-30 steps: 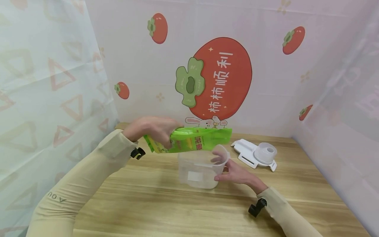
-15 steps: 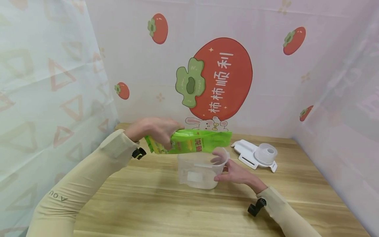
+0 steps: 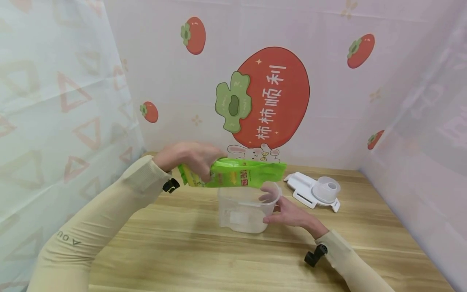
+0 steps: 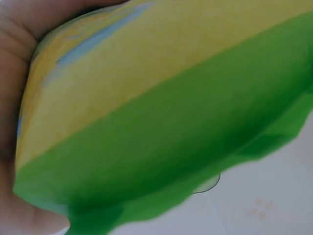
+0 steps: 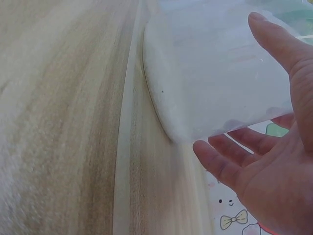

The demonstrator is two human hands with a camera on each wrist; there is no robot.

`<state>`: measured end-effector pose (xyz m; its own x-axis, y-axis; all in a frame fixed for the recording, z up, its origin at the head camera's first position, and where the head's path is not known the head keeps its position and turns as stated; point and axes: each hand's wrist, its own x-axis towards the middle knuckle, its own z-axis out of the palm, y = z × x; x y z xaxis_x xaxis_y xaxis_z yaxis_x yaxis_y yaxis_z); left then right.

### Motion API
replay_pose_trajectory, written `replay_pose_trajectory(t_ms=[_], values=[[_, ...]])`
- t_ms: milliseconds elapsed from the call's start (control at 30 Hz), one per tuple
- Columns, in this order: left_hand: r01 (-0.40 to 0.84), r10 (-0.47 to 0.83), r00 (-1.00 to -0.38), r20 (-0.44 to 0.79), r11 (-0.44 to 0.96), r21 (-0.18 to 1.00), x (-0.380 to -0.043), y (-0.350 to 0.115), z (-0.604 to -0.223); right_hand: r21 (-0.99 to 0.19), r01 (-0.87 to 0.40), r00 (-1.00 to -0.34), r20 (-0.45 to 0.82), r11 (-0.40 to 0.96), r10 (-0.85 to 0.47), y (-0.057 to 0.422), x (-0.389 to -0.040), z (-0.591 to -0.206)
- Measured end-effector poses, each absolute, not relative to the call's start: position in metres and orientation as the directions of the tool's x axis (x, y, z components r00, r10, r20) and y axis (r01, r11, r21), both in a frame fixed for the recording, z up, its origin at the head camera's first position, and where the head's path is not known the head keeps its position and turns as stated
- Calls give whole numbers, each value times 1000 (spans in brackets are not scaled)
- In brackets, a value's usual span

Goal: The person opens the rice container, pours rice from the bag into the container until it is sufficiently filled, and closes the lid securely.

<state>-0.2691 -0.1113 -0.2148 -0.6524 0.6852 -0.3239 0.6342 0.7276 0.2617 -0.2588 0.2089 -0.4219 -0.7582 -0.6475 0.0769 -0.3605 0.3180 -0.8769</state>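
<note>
A bright green and yellow plastic bag [image 3: 237, 174] with red characters lies on its side in the air. My left hand [image 3: 198, 160] grips its left part from above; in the left wrist view the bag [image 4: 161, 112] fills most of the picture. The bag's right end hangs over the open top of a clear plastic container [image 3: 244, 215], which stands on the table with a pale label on its front. My right hand [image 3: 288, 213] holds the container's right side, thumb in front and fingers behind. In the right wrist view the container's base [image 5: 161, 83] looks whitish.
A white lid [image 3: 304, 188] with latch flaps lies behind and right of the container, with a clear cup [image 3: 327, 189] on it. The wooden table [image 3: 182, 255] meets a printed cloth backdrop [image 3: 164, 61] at the rear, with cloth walls at both sides.
The bag stays over the container, shifting only slightly. The label on the container's front looks fainter than one second ago. The right hand keeps its hold, and the lid and cup stay in place.
</note>
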Motion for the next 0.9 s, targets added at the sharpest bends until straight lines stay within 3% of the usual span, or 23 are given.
replay_pose_trajectory(t_ms=[900], values=[[638,654,-666,-360,749,180,-268,-102,-213,-884,-377,-749,116,276,-653,206,-258,-425]])
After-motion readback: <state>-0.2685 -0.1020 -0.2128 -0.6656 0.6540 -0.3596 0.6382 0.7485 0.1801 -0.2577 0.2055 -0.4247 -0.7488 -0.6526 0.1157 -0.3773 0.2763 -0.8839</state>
